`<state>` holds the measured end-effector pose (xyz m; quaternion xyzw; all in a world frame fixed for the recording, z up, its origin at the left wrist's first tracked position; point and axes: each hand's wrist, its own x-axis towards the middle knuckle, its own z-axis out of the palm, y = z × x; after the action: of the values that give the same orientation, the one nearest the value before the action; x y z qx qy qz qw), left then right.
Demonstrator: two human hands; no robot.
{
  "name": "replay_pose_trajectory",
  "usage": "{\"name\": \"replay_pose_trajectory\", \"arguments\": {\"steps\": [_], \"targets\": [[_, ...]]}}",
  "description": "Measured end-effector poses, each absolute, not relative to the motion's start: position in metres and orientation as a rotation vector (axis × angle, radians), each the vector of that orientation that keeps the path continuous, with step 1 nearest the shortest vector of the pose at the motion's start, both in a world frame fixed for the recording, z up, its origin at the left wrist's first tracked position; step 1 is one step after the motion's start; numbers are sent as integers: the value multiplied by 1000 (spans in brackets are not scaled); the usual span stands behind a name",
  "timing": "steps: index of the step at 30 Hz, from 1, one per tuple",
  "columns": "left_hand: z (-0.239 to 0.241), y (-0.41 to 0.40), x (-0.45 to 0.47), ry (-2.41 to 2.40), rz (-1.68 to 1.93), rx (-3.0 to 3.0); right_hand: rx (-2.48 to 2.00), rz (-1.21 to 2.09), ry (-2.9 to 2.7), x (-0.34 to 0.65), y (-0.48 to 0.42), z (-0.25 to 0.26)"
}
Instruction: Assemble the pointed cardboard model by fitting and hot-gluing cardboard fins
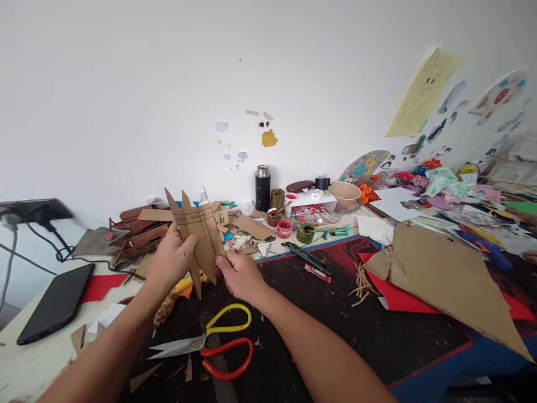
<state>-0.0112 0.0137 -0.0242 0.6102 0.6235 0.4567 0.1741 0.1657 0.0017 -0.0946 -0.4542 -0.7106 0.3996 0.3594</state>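
Note:
Both my hands hold a cut piece of brown cardboard (201, 235) with pointed ends and a line of print across it. My left hand (174, 254) grips its left side, thumb on the front face. At the lower right edge, my right hand (241, 274) pinches it between thumb and fingers. Below the hands lie scissors (205, 341) with one yellow and one red handle, blades apart, on the dark mat (327, 347). A yellow tool (180, 288), possibly a glue gun, is partly hidden behind my left forearm.
Cardboard scraps (251, 226) pile up at the back beside a black flask (262, 190). Small paint jars (284, 228) and a black cutter (306, 256) sit right of centre. A large cardboard sheet (444, 280) covers red paper at right. A phone (56, 305) lies left, near cables.

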Motion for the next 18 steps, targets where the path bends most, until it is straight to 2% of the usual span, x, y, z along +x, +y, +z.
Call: {"name": "replay_pose_trajectory", "arguments": {"steps": [6,18], "targets": [[-30,14,-2,1898,1291,1751,-1284,799,-1945,163,4,-97],[-30,16,-18,1790,1409,1654,-1191,988,-1825,166,2,-93]]}}
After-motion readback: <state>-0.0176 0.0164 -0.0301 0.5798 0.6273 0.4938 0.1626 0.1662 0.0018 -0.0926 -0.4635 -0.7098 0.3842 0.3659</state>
